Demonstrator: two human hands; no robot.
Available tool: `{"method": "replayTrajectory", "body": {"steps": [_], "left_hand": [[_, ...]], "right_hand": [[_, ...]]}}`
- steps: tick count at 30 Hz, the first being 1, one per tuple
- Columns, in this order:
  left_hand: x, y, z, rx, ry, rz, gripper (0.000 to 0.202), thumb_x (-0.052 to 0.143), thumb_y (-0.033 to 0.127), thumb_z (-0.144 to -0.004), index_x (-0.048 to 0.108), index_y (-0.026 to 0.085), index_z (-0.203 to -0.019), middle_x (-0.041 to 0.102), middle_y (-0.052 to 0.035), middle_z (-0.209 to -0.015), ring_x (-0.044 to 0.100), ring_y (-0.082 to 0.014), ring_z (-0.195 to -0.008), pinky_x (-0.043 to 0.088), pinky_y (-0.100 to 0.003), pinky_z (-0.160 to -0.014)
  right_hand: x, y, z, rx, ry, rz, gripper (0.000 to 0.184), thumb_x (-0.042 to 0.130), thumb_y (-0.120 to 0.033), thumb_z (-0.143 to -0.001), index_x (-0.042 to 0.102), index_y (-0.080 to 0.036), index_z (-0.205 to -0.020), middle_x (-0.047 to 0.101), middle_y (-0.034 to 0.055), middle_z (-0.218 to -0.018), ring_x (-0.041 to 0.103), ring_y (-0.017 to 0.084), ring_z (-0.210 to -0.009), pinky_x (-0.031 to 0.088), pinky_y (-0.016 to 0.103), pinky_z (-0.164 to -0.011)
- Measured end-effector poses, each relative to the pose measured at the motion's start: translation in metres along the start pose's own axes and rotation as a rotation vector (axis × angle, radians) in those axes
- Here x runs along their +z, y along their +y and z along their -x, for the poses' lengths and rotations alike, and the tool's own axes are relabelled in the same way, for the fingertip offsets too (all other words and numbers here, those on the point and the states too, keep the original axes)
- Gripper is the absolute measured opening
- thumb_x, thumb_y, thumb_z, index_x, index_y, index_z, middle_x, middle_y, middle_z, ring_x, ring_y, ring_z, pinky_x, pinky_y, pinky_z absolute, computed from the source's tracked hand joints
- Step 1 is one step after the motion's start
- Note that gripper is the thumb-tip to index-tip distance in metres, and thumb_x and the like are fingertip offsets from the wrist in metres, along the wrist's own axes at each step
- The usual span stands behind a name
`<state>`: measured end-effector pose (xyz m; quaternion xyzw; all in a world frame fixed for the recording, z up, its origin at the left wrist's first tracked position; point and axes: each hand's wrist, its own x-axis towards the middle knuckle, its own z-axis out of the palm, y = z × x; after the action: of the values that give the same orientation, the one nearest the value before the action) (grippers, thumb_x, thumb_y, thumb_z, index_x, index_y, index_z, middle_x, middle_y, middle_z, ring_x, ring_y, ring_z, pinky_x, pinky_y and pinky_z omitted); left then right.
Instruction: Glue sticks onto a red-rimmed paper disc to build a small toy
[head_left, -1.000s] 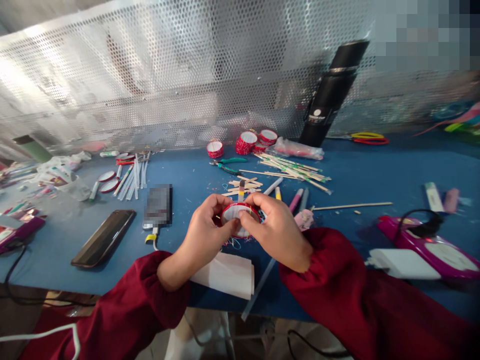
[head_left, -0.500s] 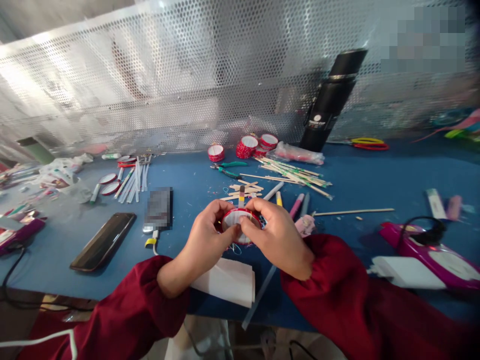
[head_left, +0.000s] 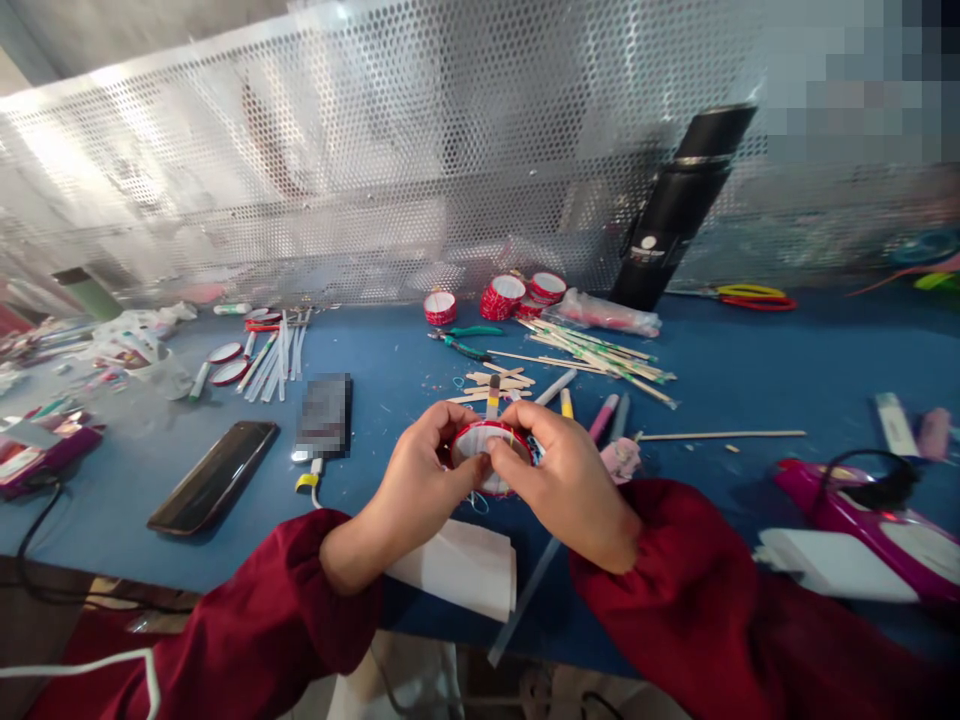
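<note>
A small round drum (head_left: 487,447) with a red rim and a white face is held just above the blue table (head_left: 750,370), near its front edge. My left hand (head_left: 420,485) grips the drum's left side with curled fingers. My right hand (head_left: 566,475) holds the right side, thumb pressed on the white face. Both sleeves are dark red. A wooden stick (head_left: 493,393) pokes up behind the drum. Under my wrists lies a folded white paper (head_left: 465,570).
Several red-rimmed drums (head_left: 517,290), green pliers (head_left: 461,340), wooden sticks (head_left: 592,345) and a black flask (head_left: 667,235) stand behind. A black phone (head_left: 214,475) lies left, white straws (head_left: 274,360) farther back. A purple glue gun (head_left: 862,510) rests right. A perforated metal screen (head_left: 375,150) walls the back.
My hands and the drum keep the same grip; my right thumb has slid a little over the white face. The view has shifted slightly.
</note>
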<state>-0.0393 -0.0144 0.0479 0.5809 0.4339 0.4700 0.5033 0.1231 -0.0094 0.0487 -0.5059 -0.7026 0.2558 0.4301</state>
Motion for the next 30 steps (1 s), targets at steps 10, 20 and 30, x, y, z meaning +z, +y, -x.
{"method": "replayTrajectory", "body": {"steps": [10,20,30], "left_hand": [[-0.0006,-0.0018,-0.0003,0.003,-0.001,0.027,0.029,0.074,0.017,-0.070,0.059,0.017,-0.094,0.063,0.0020,-0.081,0.055,-0.0117,-0.071,0.046,-0.024,-0.064],[-0.0024,-0.0048,-0.0016,0.005,-0.031,-0.078,0.028,0.074,0.024,-0.074,0.061,0.017,-0.098,0.062,0.0014,-0.080,0.052,-0.0124,-0.069,0.043,-0.025,-0.062],[-0.0021,-0.0023,-0.0014,-0.002,-0.014,-0.083,0.031,0.077,0.026,-0.073,0.062,0.017,-0.098,0.063,0.0004,-0.081,0.053,-0.0129,-0.070,0.044,-0.025,-0.063]], "right_hand": [[0.0012,0.0019,-0.0002,-0.013,-0.002,-0.004,0.014,0.055,-0.034,-0.082,0.059,-0.022,-0.077,0.060,-0.0008,-0.069,0.052,0.016,-0.063,0.041,0.030,-0.063],[0.0007,0.0012,0.0000,-0.006,0.002,-0.002,0.013,0.056,-0.034,-0.082,0.058,-0.022,-0.076,0.060,-0.0012,-0.069,0.051,0.016,-0.063,0.040,0.030,-0.064],[0.0014,0.0007,-0.0002,-0.001,-0.003,0.006,0.012,0.056,-0.033,-0.082,0.058,-0.022,-0.076,0.061,-0.0006,-0.070,0.051,0.016,-0.064,0.039,0.030,-0.064]]}}
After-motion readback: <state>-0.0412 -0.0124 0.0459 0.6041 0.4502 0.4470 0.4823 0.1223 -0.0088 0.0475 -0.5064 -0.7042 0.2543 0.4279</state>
